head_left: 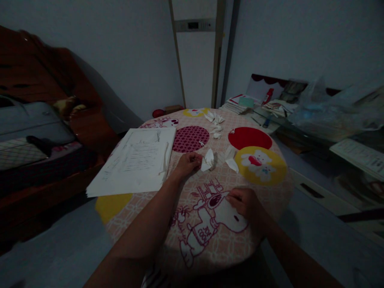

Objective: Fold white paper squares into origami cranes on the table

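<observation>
The left hand (189,162) reaches over the round table's pink patterned cloth (240,246), fingers curled, tips at the near edge of a small, crumpled white paper piece (207,161). Whether they pinch it or merely rest beside it, I cannot tell. The right hand (243,203) is nearer the body, also curled, above the printed white cartoon dog (202,236); its fingertips look close together, but whether they grip anything does not show.

The step in hand seems to be handling the crumpled piece with the left fingers. A next move on it would call for a light, sure pinch — thin paper probably slides or creases easily. Another pointed white paper scrap (231,163) lies right of the left hand, more crumpled white paper (214,117) beyond it, and a flat stack of white written sheets (132,164) to its left.
</observation>
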